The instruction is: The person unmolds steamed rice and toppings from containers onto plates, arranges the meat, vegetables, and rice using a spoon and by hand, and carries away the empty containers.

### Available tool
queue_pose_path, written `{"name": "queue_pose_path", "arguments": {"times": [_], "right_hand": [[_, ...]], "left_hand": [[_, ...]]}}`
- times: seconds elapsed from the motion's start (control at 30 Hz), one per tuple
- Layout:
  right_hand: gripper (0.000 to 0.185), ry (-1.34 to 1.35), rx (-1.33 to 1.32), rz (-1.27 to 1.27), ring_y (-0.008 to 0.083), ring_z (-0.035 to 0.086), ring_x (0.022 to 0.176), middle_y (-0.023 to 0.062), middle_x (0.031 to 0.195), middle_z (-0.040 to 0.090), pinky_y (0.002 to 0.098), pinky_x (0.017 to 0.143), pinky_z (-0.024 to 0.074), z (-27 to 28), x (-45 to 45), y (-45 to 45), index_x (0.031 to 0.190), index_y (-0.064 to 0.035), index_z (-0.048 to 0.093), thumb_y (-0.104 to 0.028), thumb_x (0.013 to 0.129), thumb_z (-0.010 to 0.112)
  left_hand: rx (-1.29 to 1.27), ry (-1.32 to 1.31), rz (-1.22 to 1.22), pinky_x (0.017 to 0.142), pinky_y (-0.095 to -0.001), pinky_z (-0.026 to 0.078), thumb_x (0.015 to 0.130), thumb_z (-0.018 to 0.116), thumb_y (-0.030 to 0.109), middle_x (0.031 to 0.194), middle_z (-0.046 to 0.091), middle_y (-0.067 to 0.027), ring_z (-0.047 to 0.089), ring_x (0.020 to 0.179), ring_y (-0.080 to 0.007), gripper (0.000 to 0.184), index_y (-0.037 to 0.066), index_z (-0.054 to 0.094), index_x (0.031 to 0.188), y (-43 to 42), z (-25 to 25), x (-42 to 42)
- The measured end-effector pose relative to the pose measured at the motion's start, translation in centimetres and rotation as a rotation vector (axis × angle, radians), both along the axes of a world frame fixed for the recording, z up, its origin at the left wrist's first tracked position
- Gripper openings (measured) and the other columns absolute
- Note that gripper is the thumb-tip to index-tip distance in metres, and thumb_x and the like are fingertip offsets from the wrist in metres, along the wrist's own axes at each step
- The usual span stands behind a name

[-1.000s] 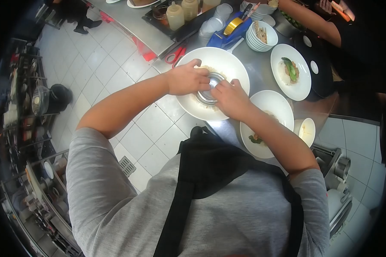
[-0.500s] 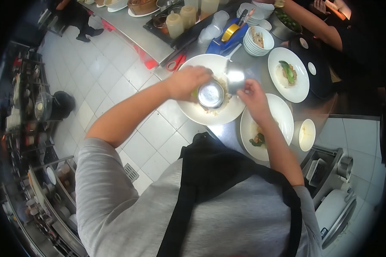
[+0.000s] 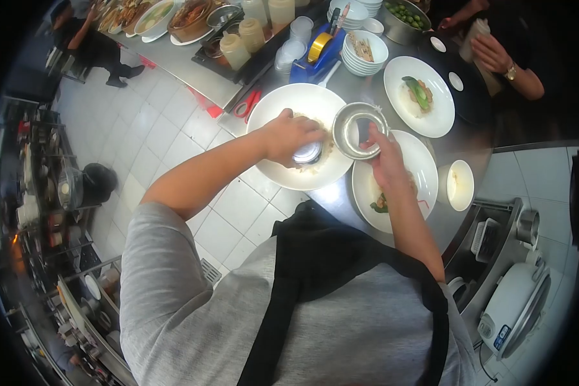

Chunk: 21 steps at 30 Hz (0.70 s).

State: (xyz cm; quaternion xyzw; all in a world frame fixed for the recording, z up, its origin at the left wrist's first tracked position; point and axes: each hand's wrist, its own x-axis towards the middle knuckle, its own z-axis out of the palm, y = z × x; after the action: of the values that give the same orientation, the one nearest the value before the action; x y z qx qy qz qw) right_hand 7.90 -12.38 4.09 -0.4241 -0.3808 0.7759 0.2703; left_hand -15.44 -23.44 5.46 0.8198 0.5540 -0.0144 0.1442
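Note:
My left hand [image 3: 291, 138] is closed around a shiny round metal cup [image 3: 307, 153], which rests on rice in a wide white plate [image 3: 264, 122]. Some rice grains [image 3: 326, 147] show around the cup; my fingers hide much of it. Tilted over the plate's right rim is a metal ring mould [image 3: 345, 136], gripped by my right hand [image 3: 389, 164], its round opening facing up toward me. Below that hand, a second white plate [image 3: 426, 161] holds food with greens, partly covered by my forearm.
Another white plate [image 3: 395, 80] with leafy greens stands at upper right, near stacked bowls [image 3: 360, 64] and a blue tape dispenser [image 3: 305, 67]. Red-handled scissors [image 3: 246, 106] lie by the counter edge. A white cup [image 3: 458, 186] is at right. A co-worker's hand [image 3: 492, 55] holds a bottle.
My right hand has turned the ring mould from side-on so its opening shows. My left fingers have moved over the top of the metal cup. The co-worker's arm has drawn back from the green-filled pot.

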Motion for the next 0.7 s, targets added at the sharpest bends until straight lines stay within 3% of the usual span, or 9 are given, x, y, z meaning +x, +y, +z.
{"name": "queue_pose_path", "arguments": {"times": [0.1,0.23,0.3,0.43,0.53,0.6,0.63,0.7], "right_hand": [[0.035,-0.064,0.137,-0.021,0.0101,0.056,0.075,-0.0003,0.083,0.056,0.0303,0.071,0.0491,-1.9,0.1,0.6,0.113,-0.0051,0.054,-0.025,0.087,0.066],[0.044,-0.094,0.184,-0.022,0.0118,0.056,0.090,0.0033,0.099,0.057,0.0298,0.080,0.0478,-2.7,0.2,1.1,0.121,-0.0011,0.052,-0.025,0.087,0.066],[0.049,-0.095,0.168,-0.019,0.0126,0.055,0.097,0.0053,0.108,0.056,0.0302,0.084,0.0467,-2.4,0.1,1.0,0.126,0.0002,0.049,-0.025,0.087,0.066],[0.051,-0.111,0.150,-0.061,0.0134,0.058,0.088,0.0082,0.104,0.058,0.0292,0.069,0.0512,-0.7,-0.5,0.2,0.124,-0.0007,0.051,-0.030,0.085,0.067],[0.059,-0.129,0.145,-0.082,0.0162,0.061,0.094,0.0108,0.109,0.057,0.0337,0.067,0.0549,0.4,-1.2,-0.7,0.132,-0.0039,0.045,-0.036,0.087,0.065],[0.062,-0.161,0.088,-0.066,0.0181,0.061,0.098,0.0125,0.113,0.056,0.0368,0.067,0.0564,0.2,-1.3,-0.9,0.135,-0.0060,0.041,-0.040,0.088,0.063],[0.058,-0.130,0.064,-0.071,0.0195,0.062,0.098,0.0109,0.114,0.057,0.0384,0.071,0.0563,-0.3,-1.8,-1.2,0.133,-0.0075,0.043,-0.046,0.092,0.054],[0.055,0.130,-0.080,-0.004,0.0192,0.061,0.097,0.0084,0.113,0.059,0.0380,0.069,0.0545,-0.6,-2.1,-1.7,0.131,-0.0100,0.045,-0.050,0.093,0.050]], "left_hand": [[-0.002,0.000,-0.012,0.089,-0.0445,0.037,0.057,0.082,0.026,0.129,0.050,-0.0065,0.050,0.119,-0.0235,0.086,0.024,0.042,0.133,-0.1,0.4,-0.1],[0.013,0.015,-0.043,0.087,-0.0441,0.037,0.060,0.080,0.034,0.126,0.051,-0.0045,0.051,0.116,-0.0227,0.081,0.024,0.042,0.131,-0.1,0.6,-0.3],[-0.031,-0.042,-0.022,0.088,-0.0448,0.037,0.059,0.081,0.028,0.128,0.050,-0.0065,0.051,0.118,-0.0244,0.084,0.023,0.042,0.134,-0.1,1.4,-0.2],[-0.108,-0.156,0.031,0.092,-0.0455,0.037,0.059,0.081,0.023,0.128,0.048,-0.0093,0.049,0.119,-0.0287,0.085,0.023,0.043,0.134,-0.2,4.2,-0.1],[-0.075,-0.454,0.059,0.098,-0.0454,0.035,0.059,0.082,0.021,0.129,0.047,-0.0110,0.045,0.123,-0.0298,0.084,0.019,0.043,0.133,-0.4,5.2,-0.8],[0.088,-0.729,0.100,0.105,-0.0447,0.030,0.059,0.082,0.022,0.134,0.044,-0.0122,0.039,0.129,-0.0312,0.084,0.016,0.042,0.133,-0.5,6.1,-0.6],[0.166,-0.867,0.114,0.108,-0.0443,0.028,0.058,0.082,0.022,0.137,0.043,-0.0128,0.037,0.132,-0.0319,0.085,0.014,0.042,0.133,-0.4,6.5,-0.2],[0.155,-1.084,0.174,0.113,-0.0448,0.019,0.060,0.082,0.022,0.144,0.036,-0.0137,0.027,0.138,-0.0316,0.082,0.010,0.043,0.131,-0.1,6.4,1.1]]}}
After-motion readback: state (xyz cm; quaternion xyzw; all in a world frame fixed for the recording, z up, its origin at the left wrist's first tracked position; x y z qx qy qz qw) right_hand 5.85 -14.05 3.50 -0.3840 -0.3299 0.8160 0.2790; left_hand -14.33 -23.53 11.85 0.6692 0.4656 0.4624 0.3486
